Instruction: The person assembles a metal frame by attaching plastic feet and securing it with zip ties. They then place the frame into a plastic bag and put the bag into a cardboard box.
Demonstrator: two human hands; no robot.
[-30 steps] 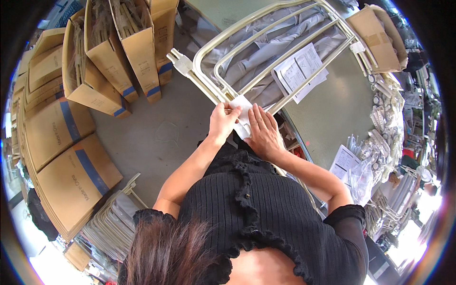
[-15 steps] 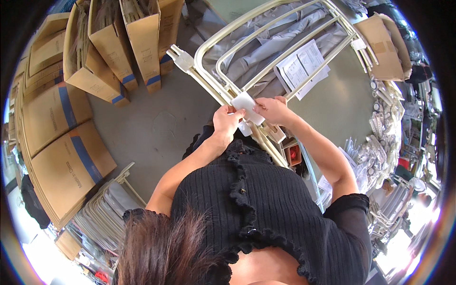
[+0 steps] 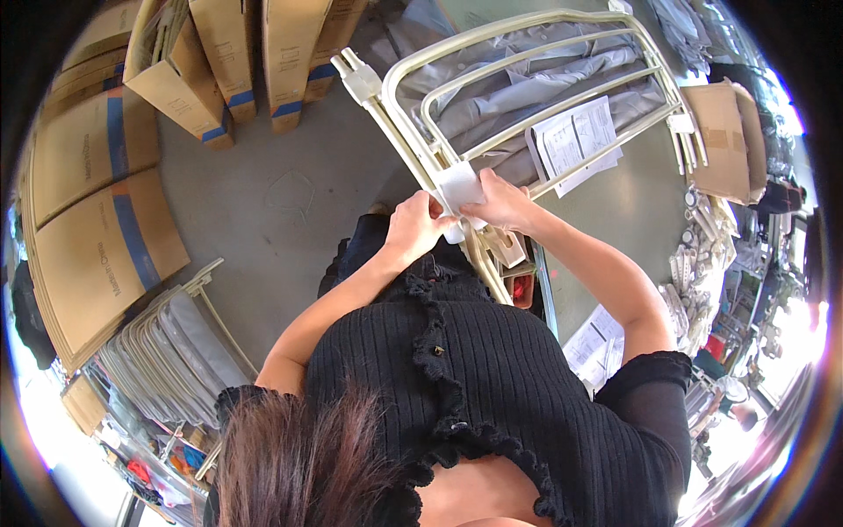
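A cream metal tube frame [image 3: 527, 18] lies slantwise in front of me, with grey fabric [image 3: 492, 105] folded inside its bars. Around its near corner joint sits a white sheet [image 3: 458, 186], which looks like foam. My left hand [image 3: 414, 227] pinches the sheet's lower left edge, its fingers closed. From the other side, my right hand [image 3: 502, 204] grips the sheet against the tubes, thumb toward the left hand. Just below, a cream fitting [image 3: 506, 249] shows on the frame. Printed paper sheets [image 3: 575, 145] rest on the fabric.
Tall open cartons [image 3: 219, 61] stand at the far left, flat brown cartons [image 3: 110, 255] nearer. Stacked grey folded frames [image 3: 176, 342] lean at the lower left. On the right are an open brown box [image 3: 720, 140], wrapped white parts [image 3: 702, 255] and a red-orange bin [image 3: 522, 288].
Both hands stay at the corner joint; my left hand has turned, its fingers tucked closer to the sheet's edge. The whole view has shifted slightly.
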